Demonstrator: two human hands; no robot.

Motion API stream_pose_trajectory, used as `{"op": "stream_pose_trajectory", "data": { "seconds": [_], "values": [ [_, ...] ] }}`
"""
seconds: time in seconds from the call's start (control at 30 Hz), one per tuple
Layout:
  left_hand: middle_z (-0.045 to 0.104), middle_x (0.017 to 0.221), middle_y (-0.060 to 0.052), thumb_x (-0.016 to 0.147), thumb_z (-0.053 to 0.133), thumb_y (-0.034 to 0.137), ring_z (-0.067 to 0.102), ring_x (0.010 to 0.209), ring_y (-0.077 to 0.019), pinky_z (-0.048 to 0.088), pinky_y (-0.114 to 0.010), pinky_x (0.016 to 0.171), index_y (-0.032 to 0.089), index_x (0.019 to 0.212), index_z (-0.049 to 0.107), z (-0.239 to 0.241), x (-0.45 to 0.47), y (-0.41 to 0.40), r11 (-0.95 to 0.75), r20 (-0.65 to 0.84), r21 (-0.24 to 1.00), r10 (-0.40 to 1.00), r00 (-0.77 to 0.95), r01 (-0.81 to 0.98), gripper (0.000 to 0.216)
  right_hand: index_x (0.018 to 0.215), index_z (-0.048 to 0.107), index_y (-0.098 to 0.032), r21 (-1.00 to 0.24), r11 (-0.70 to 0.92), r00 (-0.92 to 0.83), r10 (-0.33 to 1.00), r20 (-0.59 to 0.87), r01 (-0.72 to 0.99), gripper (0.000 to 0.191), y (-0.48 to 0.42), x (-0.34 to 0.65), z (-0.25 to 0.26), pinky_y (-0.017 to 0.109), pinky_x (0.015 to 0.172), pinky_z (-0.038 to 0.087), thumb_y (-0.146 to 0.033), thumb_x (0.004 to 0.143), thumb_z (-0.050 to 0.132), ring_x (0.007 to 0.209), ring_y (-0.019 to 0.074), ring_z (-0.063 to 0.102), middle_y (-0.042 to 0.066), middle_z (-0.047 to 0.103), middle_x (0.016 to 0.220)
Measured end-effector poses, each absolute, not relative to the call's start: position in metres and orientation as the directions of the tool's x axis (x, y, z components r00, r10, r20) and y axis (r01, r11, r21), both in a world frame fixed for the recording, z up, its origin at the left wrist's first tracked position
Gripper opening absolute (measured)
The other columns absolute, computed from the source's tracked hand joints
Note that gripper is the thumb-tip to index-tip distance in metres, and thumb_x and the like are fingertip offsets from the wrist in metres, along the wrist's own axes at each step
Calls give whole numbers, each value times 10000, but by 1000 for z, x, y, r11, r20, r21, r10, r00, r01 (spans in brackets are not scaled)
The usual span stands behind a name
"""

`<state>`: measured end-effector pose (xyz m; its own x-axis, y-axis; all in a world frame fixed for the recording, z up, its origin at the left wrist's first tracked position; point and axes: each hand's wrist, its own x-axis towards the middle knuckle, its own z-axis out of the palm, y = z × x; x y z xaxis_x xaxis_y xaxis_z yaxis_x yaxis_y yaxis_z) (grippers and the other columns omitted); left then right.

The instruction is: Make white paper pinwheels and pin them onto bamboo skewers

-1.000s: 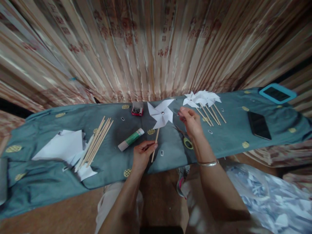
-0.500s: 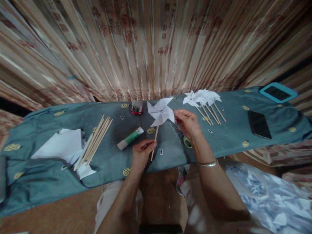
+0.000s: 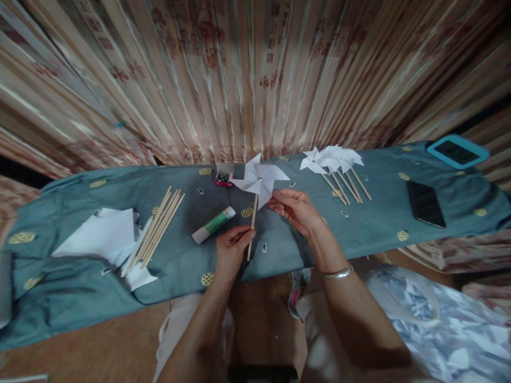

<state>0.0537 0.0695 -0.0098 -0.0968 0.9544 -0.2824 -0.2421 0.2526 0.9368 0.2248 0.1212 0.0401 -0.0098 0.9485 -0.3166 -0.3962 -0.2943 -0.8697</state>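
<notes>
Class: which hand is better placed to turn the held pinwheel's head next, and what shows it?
Probably the right hand: it is right beside the pinwheel, though contact is hard to tell, while the left hand is occupied gripping the stick below.

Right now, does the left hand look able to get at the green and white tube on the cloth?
Probably yes: the tube lies close to the left hand, with nothing visible between them. But that hand holds the wooden stick of the pinwheel, so it would likely have to let go first.
</notes>
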Motion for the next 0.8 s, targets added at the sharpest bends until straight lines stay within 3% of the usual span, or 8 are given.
{"op": "stream_pose_trajectory", "data": {
  "seconds": [0.3, 0.4, 0.6, 0.8],
  "values": [
    [734, 661, -23, 489, 834, 317, 589, 594, -127, 461, -238, 605, 180, 674, 767, -8, 54, 70, 248, -279, 940, 954, -110, -236, 239, 654, 734, -173, -832, -320, -38, 939, -341, -453, 422, 121, 225, 40, 121, 491, 516, -403, 376, 953, 539, 85, 674, -6, 720, 619],
    [740, 679, -24, 496, 830, 314, 596, 603, -129, 470, -244, 625, 183, 680, 768, -9, 54, 70, 248, -278, 939, 955, -104, -238, 235, 648, 731, -178, -836, -323, -47, 940, -338, -444, 371, 121, 226, 39, 122, 494, 514, -365, 415, 951, 543, 86, 674, -6, 719, 607],
    [740, 692, -30, 511, 839, 341, 609, 624, -140, 474, -252, 633, 179, 698, 767, -11, 53, 70, 241, -266, 945, 960, -92, -220, 258, 718, 756, -171, -865, -352, -111, 936, -335, -358, 301, 119, 221, 35, 133, 539, 501, -365, 543, 907, 573, 67, 661, 36, 769, 739],
    [737, 697, -33, 533, 829, 341, 597, 615, -132, 462, -245, 617, 171, 714, 770, -8, 52, 68, 239, -260, 950, 962, -85, -200, 255, 785, 767, -185, -902, -353, -76, 936, -345, -249, 400, 118, 233, 38, 144, 547, 490, -472, 534, 891, 635, 80, 665, 31, 771, 811]
  ]
}}
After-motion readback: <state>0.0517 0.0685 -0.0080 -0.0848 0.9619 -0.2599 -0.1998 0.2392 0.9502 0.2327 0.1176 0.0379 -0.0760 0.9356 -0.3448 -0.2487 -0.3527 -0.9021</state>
